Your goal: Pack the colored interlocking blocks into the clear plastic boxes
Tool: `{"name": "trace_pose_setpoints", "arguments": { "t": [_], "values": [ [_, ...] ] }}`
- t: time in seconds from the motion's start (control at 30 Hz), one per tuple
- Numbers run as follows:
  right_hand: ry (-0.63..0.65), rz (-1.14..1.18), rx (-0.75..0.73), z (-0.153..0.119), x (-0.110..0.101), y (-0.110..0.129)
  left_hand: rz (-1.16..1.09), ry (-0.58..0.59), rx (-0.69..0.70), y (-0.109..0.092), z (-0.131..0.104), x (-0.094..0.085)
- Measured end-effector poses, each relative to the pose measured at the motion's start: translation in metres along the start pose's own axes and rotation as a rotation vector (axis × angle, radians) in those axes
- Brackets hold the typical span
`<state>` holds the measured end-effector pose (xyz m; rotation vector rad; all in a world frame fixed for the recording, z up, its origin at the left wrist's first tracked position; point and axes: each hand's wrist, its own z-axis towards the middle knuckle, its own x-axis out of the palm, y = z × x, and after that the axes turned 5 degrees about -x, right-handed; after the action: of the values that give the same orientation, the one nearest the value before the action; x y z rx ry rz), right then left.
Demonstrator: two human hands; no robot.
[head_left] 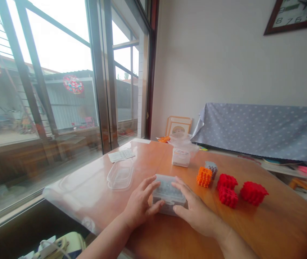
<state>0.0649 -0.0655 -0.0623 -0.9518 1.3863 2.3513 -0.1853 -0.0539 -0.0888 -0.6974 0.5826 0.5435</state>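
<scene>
A translucent plastic box (pixel 168 194) with its lid on sits on the table in front of me. Its contents look greyish and are blurred by the plastic. My left hand (pixel 142 199) grips the box's left side, fingers on the lid edge and thumb at the front. On the opposite side my right hand (pixel 193 205) holds it the same way, thumb near the front corner. To the right stand several red interlocked block clusters (pixel 227 196), an orange cluster (pixel 204 177) and a grey cluster (pixel 211 168). Left of the box lies a clear plastic lid or shallow tray (pixel 121 174).
Behind the box, a small white container (pixel 181 157) stands before stacked clear containers (pixel 181 140). A printed sheet (pixel 121 155) lies near the window side of the wooden table (pixel 153 237). Polka-dot cloth (pixel 261 129) drapes something along the wall.
</scene>
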Motion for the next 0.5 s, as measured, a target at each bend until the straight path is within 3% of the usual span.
{"name": "trace_pose_setpoints", "arguments": {
  "t": [0.13, 0.33, 0.5],
  "values": [
    [-0.038, -0.03, 0.018, 0.0, -0.003, 0.009, 0.007, -0.006, -0.005, 0.0, 0.0, 0.0],
    [-0.384, -0.25, -0.136, 0.0, -0.013, 0.032, 0.014, -0.012, -0.005, 0.0, 0.001, 0.0],
    [-0.235, -0.355, 0.051, -0.011, -0.007, 0.046, 0.012, -0.017, -0.012, 0.001, 0.001, 0.0]
  ]
}}
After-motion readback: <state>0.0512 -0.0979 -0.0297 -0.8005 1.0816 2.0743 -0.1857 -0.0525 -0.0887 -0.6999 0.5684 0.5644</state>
